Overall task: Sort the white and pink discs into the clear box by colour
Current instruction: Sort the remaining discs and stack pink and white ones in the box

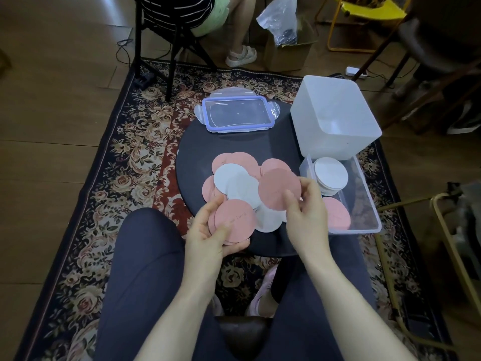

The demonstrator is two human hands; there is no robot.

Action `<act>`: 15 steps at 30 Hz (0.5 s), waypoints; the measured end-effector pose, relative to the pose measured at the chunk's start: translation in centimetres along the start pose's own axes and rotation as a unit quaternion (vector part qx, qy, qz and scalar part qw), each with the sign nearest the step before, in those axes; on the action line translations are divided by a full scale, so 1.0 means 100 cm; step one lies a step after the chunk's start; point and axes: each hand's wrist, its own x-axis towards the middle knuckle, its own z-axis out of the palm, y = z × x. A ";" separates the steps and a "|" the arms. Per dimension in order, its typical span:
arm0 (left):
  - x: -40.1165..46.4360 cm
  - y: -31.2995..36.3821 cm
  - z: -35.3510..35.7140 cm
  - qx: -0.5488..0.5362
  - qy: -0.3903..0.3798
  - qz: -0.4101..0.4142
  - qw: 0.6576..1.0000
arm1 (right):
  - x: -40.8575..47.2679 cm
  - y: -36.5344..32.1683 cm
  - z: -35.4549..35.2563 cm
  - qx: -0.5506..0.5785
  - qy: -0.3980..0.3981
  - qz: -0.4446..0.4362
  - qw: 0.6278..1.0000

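The right hand [303, 204] pinched one pink disc [278, 187], with the clear box [364, 204] just to its right and a pink pile [337, 213] already inside; the left hand [213, 230] gripped a pink stack [234, 220] over the bench [192, 157], farther off

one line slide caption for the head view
Both hands, left hand and right hand, hold pink discs beside the clear box.

I log this as a home living room: floral rug [125, 178] on wooden floor [52, 100], small round table [192, 157] centre, yellow folding chair [369, 9] at one o'clock, cardboard box [289, 54] at twelve.
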 end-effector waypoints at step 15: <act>-0.007 -0.001 0.016 0.048 -0.078 0.048 0.995 | -0.038 0.013 -0.005 0.019 -0.153 0.051 0.987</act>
